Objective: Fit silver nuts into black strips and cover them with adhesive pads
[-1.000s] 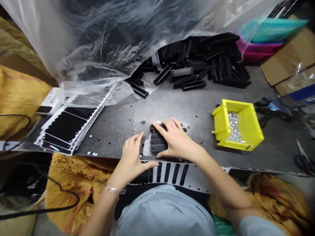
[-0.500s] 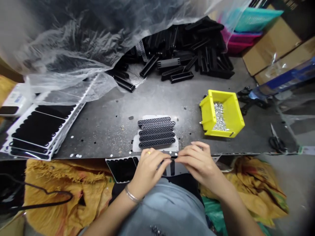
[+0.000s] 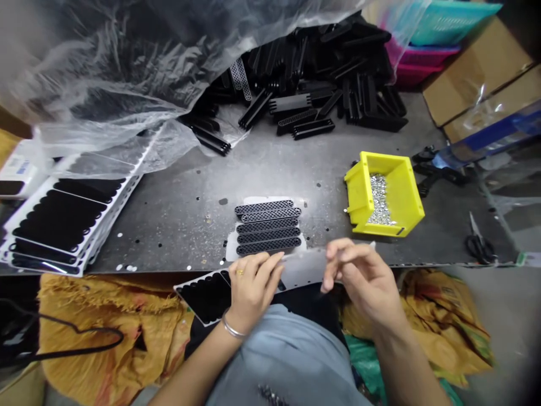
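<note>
My left hand point(image 3: 253, 290), with a ring and bracelet, is closed at the table's front edge, fingers bent and thumb close to the index finger. What it pinches, if anything, is too small to tell. Under it, across my lap, lies a sheet of black stickers point(image 3: 207, 296), whose bare backing point(image 3: 304, 268) shows between my hands. My right hand point(image 3: 367, 279) is raised to the right, fingers curled in and slightly blurred; I cannot make out anything in them. Just beyond the left hand, several black lattice-faced bars point(image 3: 268, 229) lie in a row on a pale sheet point(image 3: 231, 248).
A yellow bin point(image 3: 384, 194) of small shiny metal parts stands right, with scissors point(image 3: 479, 242) farther right. Black plastic parts point(image 3: 313, 84) are heaped at the back under clear plastic film point(image 3: 147, 67). Sticker sheets point(image 3: 63, 220) are stacked left. Cardboard boxes point(image 3: 477, 73) stand back right.
My hands have come apart from fingertip contact. The right hand has moved right and turned, its fingers curling. The backing between them now shows more, and the sticker sheet has shifted slightly left.
</note>
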`<move>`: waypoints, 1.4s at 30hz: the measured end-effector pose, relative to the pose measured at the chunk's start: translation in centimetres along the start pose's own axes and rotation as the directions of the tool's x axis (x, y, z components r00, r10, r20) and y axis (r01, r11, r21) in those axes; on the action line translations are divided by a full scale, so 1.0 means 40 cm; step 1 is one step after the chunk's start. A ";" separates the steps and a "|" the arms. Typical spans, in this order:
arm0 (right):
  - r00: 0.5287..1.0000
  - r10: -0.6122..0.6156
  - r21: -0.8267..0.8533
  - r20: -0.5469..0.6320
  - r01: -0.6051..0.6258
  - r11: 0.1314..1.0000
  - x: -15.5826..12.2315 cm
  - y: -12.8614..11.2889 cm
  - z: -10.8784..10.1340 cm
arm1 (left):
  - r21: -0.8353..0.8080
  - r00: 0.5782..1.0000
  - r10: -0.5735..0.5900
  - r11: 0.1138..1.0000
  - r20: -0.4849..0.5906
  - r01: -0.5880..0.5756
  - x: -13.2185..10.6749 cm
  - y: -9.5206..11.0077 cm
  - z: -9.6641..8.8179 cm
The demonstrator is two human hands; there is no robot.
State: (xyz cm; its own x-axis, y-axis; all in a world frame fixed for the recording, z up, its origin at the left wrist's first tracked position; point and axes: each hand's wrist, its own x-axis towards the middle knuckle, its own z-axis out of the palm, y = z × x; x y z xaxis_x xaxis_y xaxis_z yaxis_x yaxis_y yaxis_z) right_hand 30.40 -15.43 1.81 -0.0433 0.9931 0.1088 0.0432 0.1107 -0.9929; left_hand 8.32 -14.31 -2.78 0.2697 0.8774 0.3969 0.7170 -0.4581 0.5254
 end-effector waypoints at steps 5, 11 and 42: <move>0.957 -0.186 -0.587 0.222 0.283 0.759 0.098 0.009 0.086 | -0.012 0.976 -0.218 0.976 -0.028 0.217 0.011 -0.074 -0.082; 0.800 -0.306 -0.605 0.516 0.593 0.531 0.172 0.044 0.173 | -0.105 0.918 -0.386 0.913 0.086 0.394 0.034 -0.138 -0.129; 0.953 -0.013 -0.378 0.302 0.133 0.916 0.178 0.059 0.028 | -0.185 0.850 -0.496 0.831 0.180 0.524 0.071 -0.160 -0.110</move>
State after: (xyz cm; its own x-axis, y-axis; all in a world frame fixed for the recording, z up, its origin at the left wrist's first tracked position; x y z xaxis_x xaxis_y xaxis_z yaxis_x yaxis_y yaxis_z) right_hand 29.08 -8.15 0.19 -0.3435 0.9335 0.1024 0.4113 0.2476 -0.8772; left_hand 1.65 -9.51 -1.72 -0.0109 0.9982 -0.0584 0.6182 0.0527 0.7843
